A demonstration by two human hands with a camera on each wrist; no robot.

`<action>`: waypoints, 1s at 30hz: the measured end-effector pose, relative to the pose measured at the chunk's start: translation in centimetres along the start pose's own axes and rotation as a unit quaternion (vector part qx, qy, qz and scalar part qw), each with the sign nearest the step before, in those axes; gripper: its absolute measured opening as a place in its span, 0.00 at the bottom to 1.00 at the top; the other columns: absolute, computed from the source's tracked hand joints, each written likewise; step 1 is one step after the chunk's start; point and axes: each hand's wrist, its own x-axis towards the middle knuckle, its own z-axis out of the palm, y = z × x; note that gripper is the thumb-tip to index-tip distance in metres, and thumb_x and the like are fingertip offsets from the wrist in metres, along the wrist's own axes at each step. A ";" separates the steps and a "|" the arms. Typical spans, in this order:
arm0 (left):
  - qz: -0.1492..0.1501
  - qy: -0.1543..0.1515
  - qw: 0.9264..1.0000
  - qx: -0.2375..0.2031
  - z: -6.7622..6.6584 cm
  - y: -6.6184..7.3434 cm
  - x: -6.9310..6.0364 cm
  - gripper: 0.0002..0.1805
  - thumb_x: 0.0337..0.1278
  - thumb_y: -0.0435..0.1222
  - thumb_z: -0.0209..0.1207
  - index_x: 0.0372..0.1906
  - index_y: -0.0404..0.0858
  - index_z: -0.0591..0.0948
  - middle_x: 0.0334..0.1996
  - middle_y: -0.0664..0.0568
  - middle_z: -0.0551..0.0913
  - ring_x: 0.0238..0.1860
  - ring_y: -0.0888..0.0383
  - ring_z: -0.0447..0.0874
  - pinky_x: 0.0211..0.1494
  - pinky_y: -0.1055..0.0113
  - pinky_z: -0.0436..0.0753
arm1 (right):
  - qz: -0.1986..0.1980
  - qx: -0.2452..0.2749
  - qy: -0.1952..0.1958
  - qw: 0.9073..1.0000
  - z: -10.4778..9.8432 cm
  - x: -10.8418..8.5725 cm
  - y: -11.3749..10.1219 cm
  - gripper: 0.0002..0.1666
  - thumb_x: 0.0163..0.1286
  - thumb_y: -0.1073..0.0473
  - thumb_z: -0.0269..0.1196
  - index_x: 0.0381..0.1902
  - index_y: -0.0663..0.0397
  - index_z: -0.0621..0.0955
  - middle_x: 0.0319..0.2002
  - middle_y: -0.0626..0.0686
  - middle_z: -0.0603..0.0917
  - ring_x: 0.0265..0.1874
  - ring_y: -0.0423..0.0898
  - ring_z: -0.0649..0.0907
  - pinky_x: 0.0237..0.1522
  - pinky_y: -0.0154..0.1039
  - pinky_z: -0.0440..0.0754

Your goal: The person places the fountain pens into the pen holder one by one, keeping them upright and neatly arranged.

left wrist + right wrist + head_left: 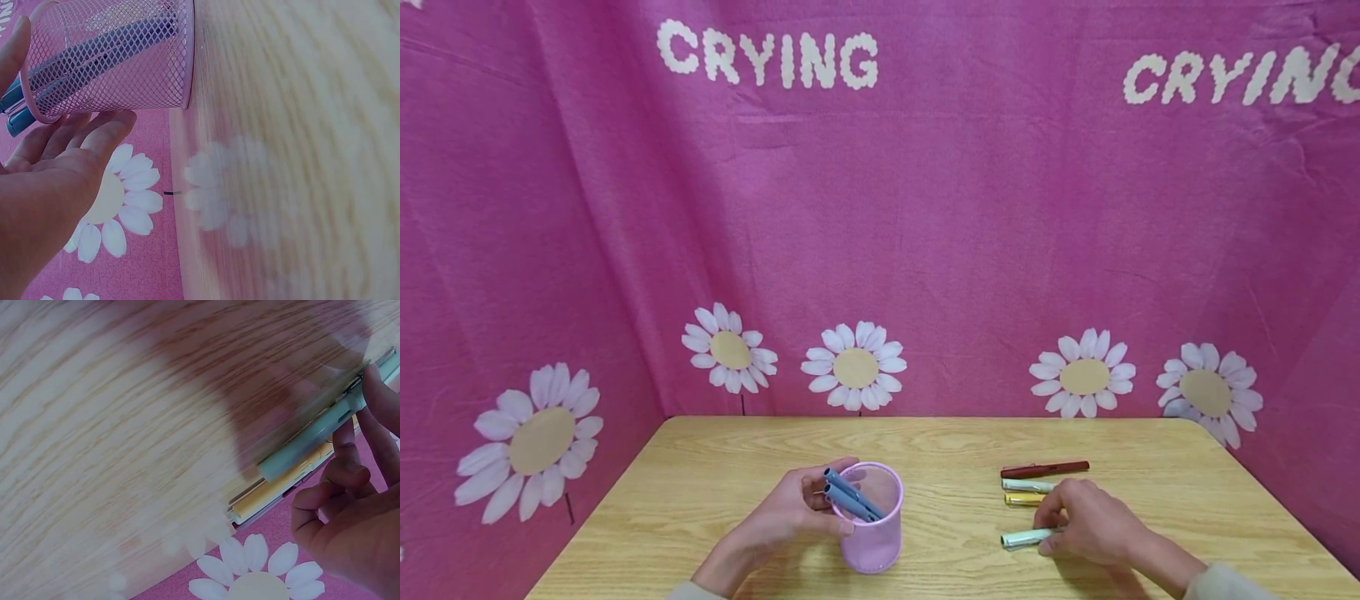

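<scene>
A pink mesh cup (874, 546) stands upright on the table, two blue-grey pens (852, 500) leaning in it toward the left. My left hand (790, 508) holds the cup at its left side, thumb in front and fingers behind; the left wrist view shows the mesh cup (125, 69) between thumb and fingers. My right hand (1093, 525) pinches a mint-green pen (1026, 539) lying at the table's surface. In the right wrist view thumb and fingers meet on the green pen (306, 440). Just behind it lie a yellow pen (1022, 499), a pale green pen (1026, 485) and a dark red pen (1052, 469).
The wooden table (947, 450) has its back edge against a pink curtain (925, 208) printed with white daisies and lettering. More curtain hangs at the left and right sides. Bare wood lies between the cup and the pens.
</scene>
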 end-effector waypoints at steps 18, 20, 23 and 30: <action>0.008 -0.001 1.000 -0.008 0.1 0.1 0.1 0.43 0.55 0.26 0.74 0.76 0.27 0.69 0.63 0.36 0.82 0.50 0.50 0.84 0.57 0.65 0.81 | -0.017 -0.033 0.023 0.999 -0.5 0.2 -1.5 0.14 0.49 0.55 0.84 0.26 0.32 0.88 0.24 0.30 0.79 0.31 0.35 0.75 0.32 0.36 0.72; 0.010 -0.003 1.000 -0.009 0.1 0.1 0.1 0.44 0.55 0.26 0.74 0.76 0.27 0.69 0.63 0.35 0.82 0.50 0.50 0.84 0.58 0.65 0.81 | -0.017 -0.033 0.023 0.999 -0.5 0.2 -1.8 0.14 0.49 0.55 0.84 0.26 0.32 0.88 0.24 0.29 0.79 0.31 0.36 0.75 0.32 0.36 0.73; 0.013 -0.004 1.000 -0.010 0.1 0.0 0.1 0.45 0.54 0.26 0.75 0.77 0.27 0.68 0.60 0.35 0.83 0.50 0.51 0.85 0.57 0.65 0.81 | -0.011 -0.036 0.025 0.999 -0.6 0.3 -2.3 0.14 0.49 0.55 0.84 0.26 0.32 0.88 0.25 0.30 0.79 0.31 0.36 0.76 0.31 0.36 0.74; 0.013 -0.006 1.000 -0.006 0.0 -0.1 0.0 0.43 0.55 0.26 0.74 0.76 0.27 0.69 0.61 0.35 0.83 0.51 0.50 0.84 0.58 0.65 0.80 | -0.009 -0.035 0.030 0.999 -0.9 0.7 -3.2 0.12 0.50 0.54 0.84 0.28 0.34 0.90 0.26 0.30 0.81 0.30 0.35 0.78 0.32 0.36 0.76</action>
